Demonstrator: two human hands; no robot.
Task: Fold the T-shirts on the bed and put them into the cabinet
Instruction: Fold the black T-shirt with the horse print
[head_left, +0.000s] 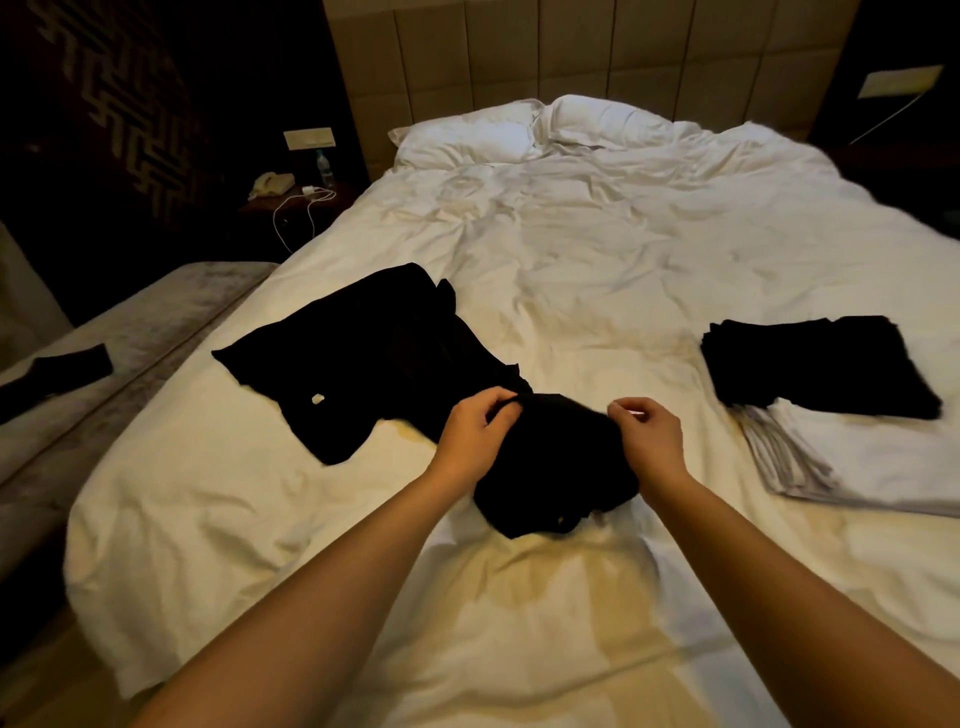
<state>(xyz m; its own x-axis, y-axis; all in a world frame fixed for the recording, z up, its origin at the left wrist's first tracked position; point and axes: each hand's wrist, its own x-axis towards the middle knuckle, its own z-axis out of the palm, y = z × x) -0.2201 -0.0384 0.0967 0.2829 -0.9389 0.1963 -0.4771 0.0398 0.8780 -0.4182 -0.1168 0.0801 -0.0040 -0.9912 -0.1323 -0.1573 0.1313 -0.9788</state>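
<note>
A crumpled black T-shirt (556, 467) lies bunched on the white bed (597, 249) in front of me. My left hand (475, 431) pinches its far edge on the left side. My right hand (649, 436) pinches the same edge on the right side. Behind and to the left, another black T-shirt (363, 358) lies spread out flat with a small white tag showing. At the right, folded black T-shirts (815, 364) sit on a stack of folded white ones (862, 467). No cabinet is in view.
Two white pillows (530, 130) lie at the padded headboard. A nightstand at the left holds a phone (272, 184), a water bottle (324, 166) and a white cable. A grey bench (119, 332) beside the bed carries a dark garment (62, 371).
</note>
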